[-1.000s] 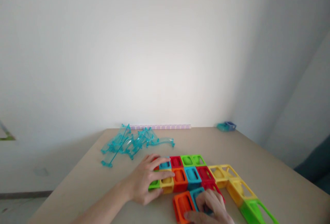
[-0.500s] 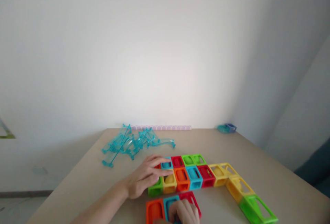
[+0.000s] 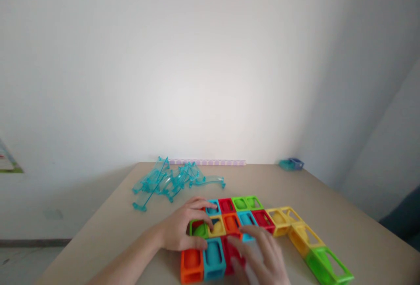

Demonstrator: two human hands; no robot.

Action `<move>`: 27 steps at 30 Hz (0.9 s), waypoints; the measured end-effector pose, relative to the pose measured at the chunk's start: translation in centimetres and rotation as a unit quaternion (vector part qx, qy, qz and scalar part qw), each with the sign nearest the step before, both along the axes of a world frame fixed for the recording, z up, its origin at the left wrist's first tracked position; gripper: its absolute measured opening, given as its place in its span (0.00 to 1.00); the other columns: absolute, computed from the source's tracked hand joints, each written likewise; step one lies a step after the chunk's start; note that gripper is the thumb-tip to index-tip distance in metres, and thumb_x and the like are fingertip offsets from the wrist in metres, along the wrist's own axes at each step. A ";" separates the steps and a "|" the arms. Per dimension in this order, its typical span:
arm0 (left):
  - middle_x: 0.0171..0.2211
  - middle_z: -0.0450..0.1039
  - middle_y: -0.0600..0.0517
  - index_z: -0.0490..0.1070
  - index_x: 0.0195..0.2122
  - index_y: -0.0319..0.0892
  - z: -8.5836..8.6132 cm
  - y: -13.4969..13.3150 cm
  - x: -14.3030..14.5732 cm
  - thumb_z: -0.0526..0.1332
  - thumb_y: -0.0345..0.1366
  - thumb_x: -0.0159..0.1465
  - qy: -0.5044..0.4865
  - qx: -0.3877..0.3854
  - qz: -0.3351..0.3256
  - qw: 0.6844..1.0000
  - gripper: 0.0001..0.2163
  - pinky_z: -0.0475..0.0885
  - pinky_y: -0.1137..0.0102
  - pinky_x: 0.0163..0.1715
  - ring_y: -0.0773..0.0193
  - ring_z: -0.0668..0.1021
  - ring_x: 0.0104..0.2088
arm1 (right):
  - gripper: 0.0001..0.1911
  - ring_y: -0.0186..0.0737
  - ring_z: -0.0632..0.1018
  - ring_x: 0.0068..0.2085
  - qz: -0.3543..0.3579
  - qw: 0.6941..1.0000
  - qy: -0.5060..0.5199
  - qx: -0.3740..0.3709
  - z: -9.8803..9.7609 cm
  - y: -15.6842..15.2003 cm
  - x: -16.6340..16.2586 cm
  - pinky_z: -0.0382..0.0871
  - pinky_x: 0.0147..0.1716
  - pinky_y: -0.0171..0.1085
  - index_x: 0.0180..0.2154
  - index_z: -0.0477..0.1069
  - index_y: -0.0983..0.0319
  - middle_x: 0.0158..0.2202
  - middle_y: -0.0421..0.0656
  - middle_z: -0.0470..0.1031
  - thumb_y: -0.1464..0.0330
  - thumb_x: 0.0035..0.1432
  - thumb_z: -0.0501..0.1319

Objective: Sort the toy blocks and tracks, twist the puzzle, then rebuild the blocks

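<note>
A flat cluster of coloured plastic blocks lies on the beige table. My left hand rests on its left end, fingers curled over the green block. A short row of an orange block, a blue block and a red block sits against the cluster's near side. My right hand, blurred and with fingers stretched flat, lies on or just over the red block.
A heap of clear turquoise track pieces lies at the back left. A pale purple strip runs along the wall. A small blue-and-teal piece sits at the back right. Yellow and green blocks trail to the right.
The orange-blue-red row has slid from in front of the cluster to its near left side. My right hand has opened and moved right. My left hand stayed on the cluster's left end.
</note>
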State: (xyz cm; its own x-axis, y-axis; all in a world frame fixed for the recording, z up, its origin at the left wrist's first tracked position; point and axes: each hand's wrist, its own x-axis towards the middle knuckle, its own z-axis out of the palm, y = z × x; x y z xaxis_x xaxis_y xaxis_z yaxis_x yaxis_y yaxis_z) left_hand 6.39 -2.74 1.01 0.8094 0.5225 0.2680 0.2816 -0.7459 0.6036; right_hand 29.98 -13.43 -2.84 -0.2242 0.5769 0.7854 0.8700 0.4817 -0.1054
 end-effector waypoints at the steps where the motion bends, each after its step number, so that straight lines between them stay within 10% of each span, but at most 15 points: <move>1: 0.58 0.64 0.47 0.76 0.40 0.45 -0.1 0.0 0.1 0.67 0.49 0.52 -0.005 -0.002 0.005 1.000 0.18 0.57 0.59 0.58 0.50 0.63 0.58 | 0.14 0.50 0.73 0.47 -0.035 0.999 -0.015 -0.021 0.8 0.3 2.4 0.69 0.43 0.46 0.46 0.73 0.53 0.47 0.48 0.71 0.65 0.57 0.59; 8: 0.54 0.67 0.47 0.76 0.33 0.44 -0.9 0.2 0.7 0.68 0.51 0.49 -0.023 -0.014 0.046 0.999 0.18 0.60 0.63 0.55 0.53 0.66 0.55 | 0.22 0.48 0.74 0.52 -0.100 0.964 -0.081 -0.232 1.9 1.3 14.2 0.69 0.51 0.45 0.54 0.68 0.54 0.55 0.47 0.69 0.56 0.59 0.56; 23: 0.54 0.66 0.45 0.75 0.32 0.43 -0.8 0.0 0.4 0.67 0.52 0.50 -0.021 -0.011 0.064 0.998 0.18 0.60 0.62 0.55 0.51 0.66 0.55 | 0.13 0.41 0.78 0.29 -0.293 0.921 0.027 -0.255 1.4 1.3 9.5 0.69 0.27 0.38 0.33 0.65 0.59 0.36 0.46 0.73 0.64 0.63 0.45; 27: 0.53 0.67 0.46 0.74 0.32 0.42 -0.5 -0.1 0.4 0.67 0.51 0.50 -0.016 -0.005 0.072 0.997 0.18 0.60 0.62 0.55 0.52 0.66 0.55 | 0.17 0.42 0.78 0.31 -0.243 0.929 0.008 -0.281 2.4 1.4 10.3 0.69 0.31 0.39 0.30 0.69 0.59 0.31 0.46 0.74 0.64 0.62 0.45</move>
State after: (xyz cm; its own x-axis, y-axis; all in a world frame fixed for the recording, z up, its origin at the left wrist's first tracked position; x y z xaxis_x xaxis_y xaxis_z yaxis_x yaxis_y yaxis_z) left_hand 6.74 -2.79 0.47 0.7174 0.6351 0.2863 0.3653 -0.6929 0.6216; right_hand 40.25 -12.03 -0.44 0.1786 0.9265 0.3313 0.9664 -0.1019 -0.2359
